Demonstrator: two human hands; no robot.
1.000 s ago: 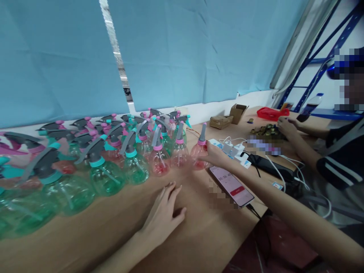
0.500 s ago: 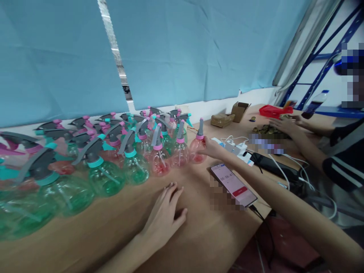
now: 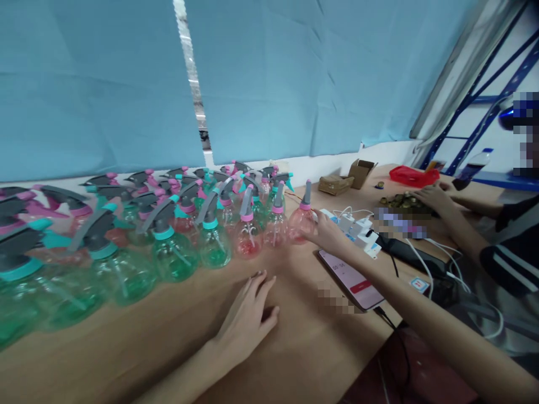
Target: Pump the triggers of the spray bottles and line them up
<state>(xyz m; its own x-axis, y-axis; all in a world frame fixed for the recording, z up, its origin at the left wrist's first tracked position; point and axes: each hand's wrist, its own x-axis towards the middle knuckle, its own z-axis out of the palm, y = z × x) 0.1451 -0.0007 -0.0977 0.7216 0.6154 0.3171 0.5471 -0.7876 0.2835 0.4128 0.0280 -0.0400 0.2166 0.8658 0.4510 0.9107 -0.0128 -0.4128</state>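
Observation:
My left hand (image 3: pixel 246 320) lies flat on the wooden table (image 3: pixel 138 342), fingers spread and nothing in it. My right hand (image 3: pixel 330 233) reaches across and is closed around the body of a pink spray bottle (image 3: pixel 302 220) with a grey trigger head, standing at the right end of the front row. Several green and pink spray bottles (image 3: pixel 177 247) stand in rows to its left, filling the back and left of the table.
A phone (image 3: pixel 351 279) with a red-and-white screen lies under my right forearm. A white power strip (image 3: pixel 356 227) and cables sit behind it. Another person's hand (image 3: pixel 432 196) rests on a heap of small dark parts. Cardboard boxes (image 3: pixel 347 177) stand by the wall.
The view has shifted, so everything sits further right and lower. My right hand stays on the pink bottle, which has stayed in the row's end spot. My left hand has not moved.

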